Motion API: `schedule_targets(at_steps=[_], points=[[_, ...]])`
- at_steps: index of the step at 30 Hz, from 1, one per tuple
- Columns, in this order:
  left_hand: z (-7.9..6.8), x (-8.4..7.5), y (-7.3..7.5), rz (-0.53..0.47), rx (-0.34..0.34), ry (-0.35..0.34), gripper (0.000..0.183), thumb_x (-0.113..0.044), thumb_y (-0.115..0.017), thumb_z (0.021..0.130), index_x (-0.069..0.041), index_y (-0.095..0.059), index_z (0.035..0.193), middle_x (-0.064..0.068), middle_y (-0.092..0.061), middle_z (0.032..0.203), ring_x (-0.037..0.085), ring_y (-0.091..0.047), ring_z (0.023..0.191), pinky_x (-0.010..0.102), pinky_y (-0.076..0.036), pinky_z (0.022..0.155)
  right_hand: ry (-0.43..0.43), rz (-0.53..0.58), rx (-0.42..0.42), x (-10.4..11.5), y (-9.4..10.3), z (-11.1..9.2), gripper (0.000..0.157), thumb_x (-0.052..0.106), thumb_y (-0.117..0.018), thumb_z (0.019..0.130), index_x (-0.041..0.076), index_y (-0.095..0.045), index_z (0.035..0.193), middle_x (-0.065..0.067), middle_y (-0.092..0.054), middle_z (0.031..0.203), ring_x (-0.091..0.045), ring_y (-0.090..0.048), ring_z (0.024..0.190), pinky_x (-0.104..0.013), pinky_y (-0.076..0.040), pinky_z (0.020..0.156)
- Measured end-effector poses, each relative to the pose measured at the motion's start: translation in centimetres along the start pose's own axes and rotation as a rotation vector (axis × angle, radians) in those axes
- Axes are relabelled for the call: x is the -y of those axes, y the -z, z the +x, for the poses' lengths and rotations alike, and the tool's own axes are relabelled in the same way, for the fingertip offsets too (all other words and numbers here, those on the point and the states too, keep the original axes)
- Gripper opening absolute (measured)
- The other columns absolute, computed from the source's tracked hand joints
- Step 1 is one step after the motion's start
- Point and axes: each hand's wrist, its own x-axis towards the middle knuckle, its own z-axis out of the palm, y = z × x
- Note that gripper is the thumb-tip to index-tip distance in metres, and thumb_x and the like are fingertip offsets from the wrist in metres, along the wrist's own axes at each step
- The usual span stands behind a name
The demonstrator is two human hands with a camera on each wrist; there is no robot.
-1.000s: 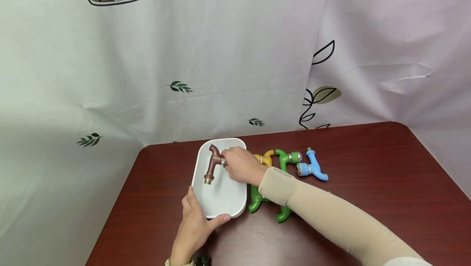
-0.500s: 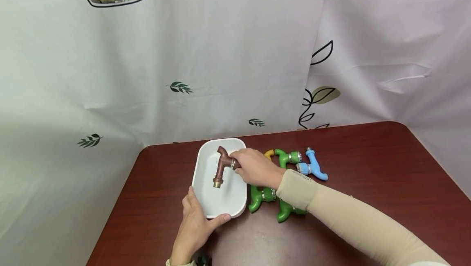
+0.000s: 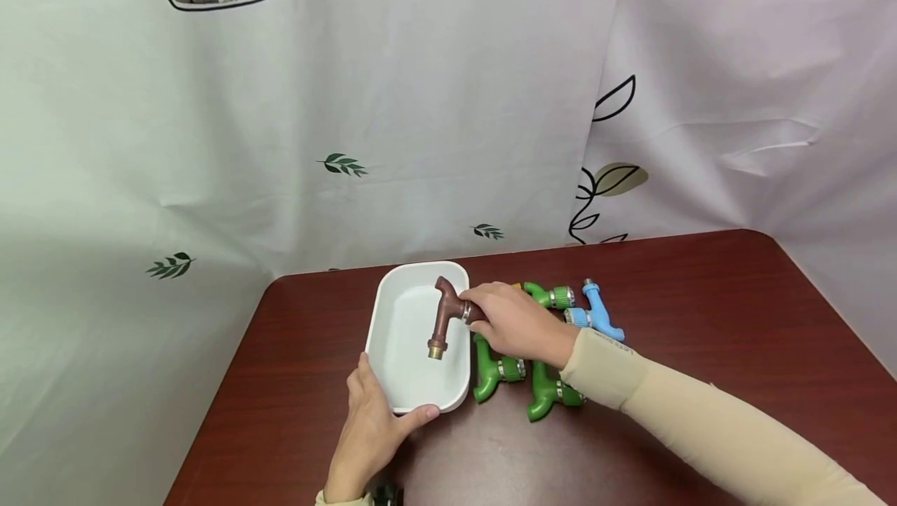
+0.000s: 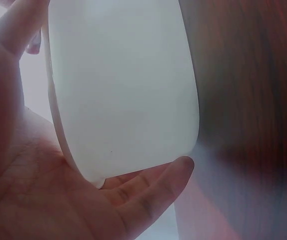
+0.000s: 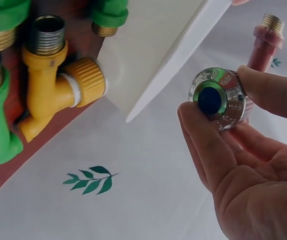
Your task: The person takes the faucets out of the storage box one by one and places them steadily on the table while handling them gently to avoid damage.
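Observation:
A brown tap (image 3: 443, 323) with a brass threaded end is in my right hand (image 3: 522, 323), over the right side of a white plastic tray (image 3: 402, 370). In the right wrist view the thumb and fingers pinch its round silver handle (image 5: 218, 97), which has a dark blue centre. My left hand (image 3: 367, 428) grips the tray's near left corner, with the thumb along the near end and the fingers up the left side. The left wrist view shows the tray's outer wall (image 4: 123, 95) between thumb and fingers.
Right of the tray lie several green taps, one near its lower right side (image 3: 488, 374). A blue tap (image 3: 601, 318) lies farther right. A yellow tap (image 5: 46, 95) shows in the right wrist view, mostly hidden by my right hand in the head view. A printed cloth (image 3: 434, 101) hangs behind the table.
My right hand has moved to the right with the brown tap, from over the tray's middle to its right rim. My left hand and the tray have stayed in place.

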Motion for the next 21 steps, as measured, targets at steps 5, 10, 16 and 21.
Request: schedule_targets(at_steps=[5, 10, 16, 21], points=[[0.1, 0.0, 0.0, -0.009, 0.006, 0.012, 0.141, -0.061, -0.087, 0.066, 0.014, -0.004, 0.153, 0.036, -0.026, 0.144, 0.049, -0.039, 0.13, 0.056, -0.04, 0.102, 0.005, 0.0, -0.032, -0.7, 0.4, -1.0, 0.035, 0.011, -0.074, 0.092, 0.001, -0.066, 0.125, -0.008, -0.069, 0.114, -0.025, -0.063, 0.105, -0.042, -0.051, 0.09], [0.1, -0.1, 0.0, -0.011, 0.01, 0.018, 0.141, -0.061, -0.087, 0.066, 0.014, -0.004, 0.153, 0.036, -0.026, 0.144, 0.049, -0.037, 0.131, 0.057, -0.04, 0.102, 0.015, -0.009, -0.038, -1.3, 0.8, -1.9, 0.038, 0.01, -0.073, 0.091, -0.001, -0.065, 0.127, -0.01, -0.068, 0.118, -0.027, -0.063, 0.109, -0.044, -0.049, 0.094], [0.0, -0.1, 0.0, -0.01, 0.019, 0.031, 0.142, -0.063, -0.086, 0.066, 0.012, -0.003, 0.153, 0.034, -0.026, 0.144, 0.047, -0.038, 0.131, 0.056, -0.041, 0.101, 0.016, -0.008, -0.032, -2.0, 1.3, -3.1, 0.044, 0.008, -0.072, 0.092, -0.002, -0.061, 0.133, -0.01, -0.067, 0.122, -0.026, -0.062, 0.111, -0.042, -0.051, 0.093], [0.1, 0.0, 0.0, -0.011, 0.018, 0.032, 0.142, -0.063, -0.086, 0.066, 0.012, -0.003, 0.153, 0.034, -0.026, 0.144, 0.047, -0.038, 0.13, 0.056, -0.041, 0.1, -0.008, -0.018, -0.022, -2.3, 1.9, -4.0, 0.042, 0.01, -0.072, 0.093, 0.0, -0.063, 0.133, -0.008, -0.066, 0.122, -0.023, -0.062, 0.111, -0.04, -0.051, 0.092]])
